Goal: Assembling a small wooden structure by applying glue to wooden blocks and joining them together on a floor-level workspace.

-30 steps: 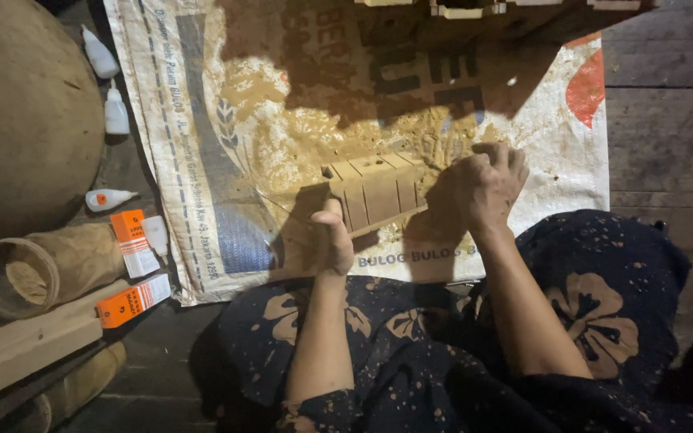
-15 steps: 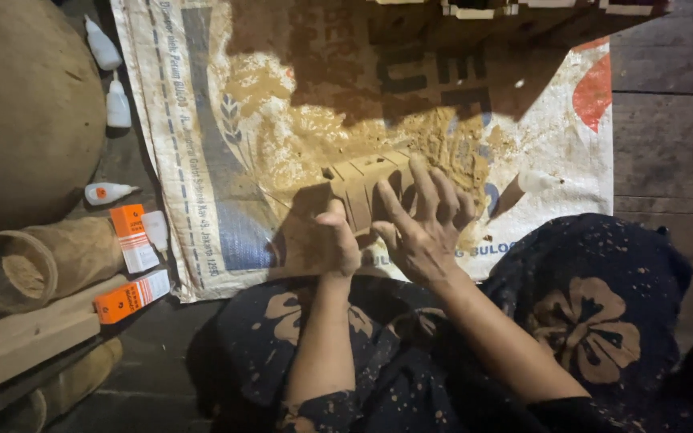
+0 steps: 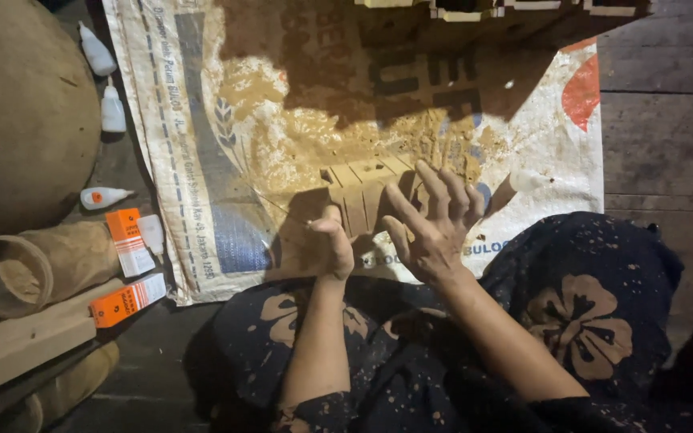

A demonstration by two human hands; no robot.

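Note:
A small slatted wooden block [image 3: 362,188] lies on a woven plastic sack [image 3: 202,200] dusted with sawdust. My left hand [image 3: 332,244] grips the block's near left end, fingers curled around it. My right hand [image 3: 435,220] hovers over the block's right side with fingers spread apart, its fingertips touching or just above the wood. Both forearms reach out over my dark flower-patterned lap.
Small white glue bottles [image 3: 104,108] and orange boxes [image 3: 126,240] lie left of the sack. A hollow wooden cylinder [image 3: 34,269], a plank [image 3: 18,341] and a large round wooden form [image 3: 18,112] fill the left side. More slatted wooden pieces [image 3: 507,12] sit at the top edge.
My right hand has slid from the block's right end toward the middle and spread its fingers. The left hand has kept its grip.

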